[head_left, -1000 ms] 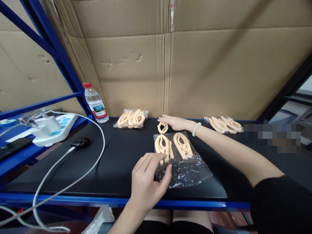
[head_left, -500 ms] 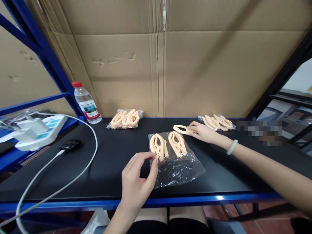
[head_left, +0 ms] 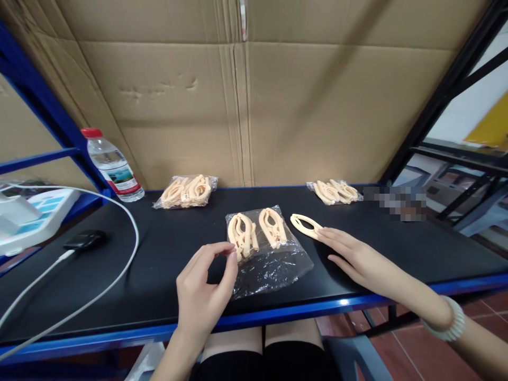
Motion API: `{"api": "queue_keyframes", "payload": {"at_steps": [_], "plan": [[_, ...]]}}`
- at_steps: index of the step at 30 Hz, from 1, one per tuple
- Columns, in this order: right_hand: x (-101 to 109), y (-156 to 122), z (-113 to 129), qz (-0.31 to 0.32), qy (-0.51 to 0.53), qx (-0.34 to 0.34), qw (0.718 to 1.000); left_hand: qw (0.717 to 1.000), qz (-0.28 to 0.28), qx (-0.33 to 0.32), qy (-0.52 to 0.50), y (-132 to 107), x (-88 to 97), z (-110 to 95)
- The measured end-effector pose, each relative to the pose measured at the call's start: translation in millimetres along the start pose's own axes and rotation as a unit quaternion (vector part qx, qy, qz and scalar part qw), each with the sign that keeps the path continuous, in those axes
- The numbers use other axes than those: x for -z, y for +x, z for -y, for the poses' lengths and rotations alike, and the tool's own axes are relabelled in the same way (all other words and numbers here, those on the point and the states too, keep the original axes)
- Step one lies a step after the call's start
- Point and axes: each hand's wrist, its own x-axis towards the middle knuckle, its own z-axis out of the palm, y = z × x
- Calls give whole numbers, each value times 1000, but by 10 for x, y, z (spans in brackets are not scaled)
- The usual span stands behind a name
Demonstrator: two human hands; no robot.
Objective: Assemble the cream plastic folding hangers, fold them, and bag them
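Note:
A clear plastic bag (head_left: 273, 264) lies on the black table top (head_left: 159, 264), with peach plastic folding hangers (head_left: 256, 233) on its far half. My left hand (head_left: 202, 296) pinches the bag's left edge between thumb and fingers. My right hand (head_left: 353, 256) lies flat with fingers stretched out, the fingertips touching a single loose peach hanger (head_left: 304, 225) just right of the bag. A white bead bracelet (head_left: 450, 320) sits on my right wrist.
Two more bags of peach hangers lie at the back, one left (head_left: 184, 190) and one right (head_left: 333, 191). A water bottle (head_left: 111, 166) stands at the back left. A white cable (head_left: 99, 286), a black phone (head_left: 84, 239) and a white power strip (head_left: 27, 222) are on the left. Cardboard (head_left: 257, 95) forms the back wall.
My right hand has drawn the loose hanger from behind the bag round to its right side, toward me. The view has swung to the right. My left hand stays at the bag's edge.

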Motion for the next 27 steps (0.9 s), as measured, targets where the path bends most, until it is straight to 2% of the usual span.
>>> {"api": "queue_keyframes", "payload": {"at_steps": [8, 16, 22, 27], "plan": [[18, -193, 280, 11, 15, 38, 999, 1000, 11, -2, 4, 6, -5, -29], [22, -280, 417, -21, -71, 102, 992, 1000, 22, -8, 8, 3, -2, -16], [-39, -556, 556, -56, -141, 140, 978, 1000, 26, -9, 9, -3, -7, -13], [-86, -733, 571, -73, -112, 176, 975, 998, 34, -49, 12, 6, -40, -3]]}}
